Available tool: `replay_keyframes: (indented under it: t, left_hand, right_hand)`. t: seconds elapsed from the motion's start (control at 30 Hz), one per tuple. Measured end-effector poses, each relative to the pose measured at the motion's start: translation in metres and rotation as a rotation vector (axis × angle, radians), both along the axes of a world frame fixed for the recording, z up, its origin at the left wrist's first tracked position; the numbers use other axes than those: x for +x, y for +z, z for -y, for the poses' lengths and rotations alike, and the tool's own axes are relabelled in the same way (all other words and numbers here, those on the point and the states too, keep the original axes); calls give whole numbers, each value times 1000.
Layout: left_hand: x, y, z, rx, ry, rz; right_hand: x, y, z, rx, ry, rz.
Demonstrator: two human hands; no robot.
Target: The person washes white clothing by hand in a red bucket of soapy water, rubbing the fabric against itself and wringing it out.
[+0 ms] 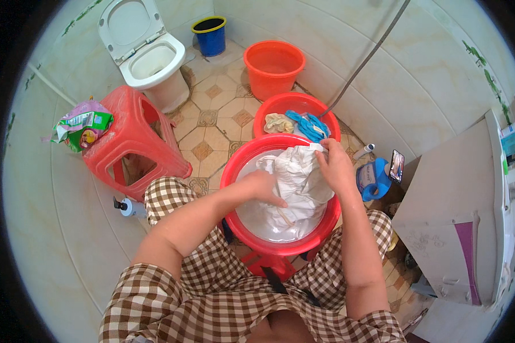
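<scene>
A red plastic basin of cloudy, sudsy water stands between my knees. White cloth lies bunched in it, partly under water. My right hand grips the cloth's upper edge at the basin's right rim, fingers and thumb closed on it. Over the left part of the cloth is my left hand, palm down with the thumb stretched out; its fingers are blurred, and I cannot tell whether they pinch the fabric. A thin pale strip, perhaps a cord, trails on the cloth below that hand.
Beyond is a second red basin with blue cloth and yellowish cloth, then an orange bucket. A red stool bearing packets stands left, near a toilet. A blue detergent jug, a phone and a cabinet are right.
</scene>
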State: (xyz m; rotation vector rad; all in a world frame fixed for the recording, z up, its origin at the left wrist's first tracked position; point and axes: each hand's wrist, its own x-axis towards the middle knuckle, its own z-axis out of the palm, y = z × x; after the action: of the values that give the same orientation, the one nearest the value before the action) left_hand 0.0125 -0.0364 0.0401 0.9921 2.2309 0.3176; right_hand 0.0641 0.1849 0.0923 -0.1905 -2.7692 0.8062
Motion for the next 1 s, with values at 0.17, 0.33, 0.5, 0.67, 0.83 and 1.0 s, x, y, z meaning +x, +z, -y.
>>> replay_keyframes:
  t: [0.17, 0.33, 0.5, 0.67, 0.83, 1.0]
  left_hand:
    - [12, -36, 2, 149, 41, -300]
    - [0, -30, -12, 227, 19, -176]
    - [-34, -27, -18, 488, 317, 81]
    - [-53, 20, -12, 841, 798, 736]
    - [-47, 63, 2, 1046, 704, 1106]
    - [-48, 59, 5, 1137, 681, 1091]
  right_hand:
    - [-2, 1, 8, 21, 45, 2]
    - [-1, -4, 6, 59, 63, -90]
    - [0, 0, 9, 65, 60, -75]
    - [3, 4, 3, 32, 143, 97]
    - [7, 7, 11, -9, 275, 144]
    - [6, 10, 10, -25, 299, 220]
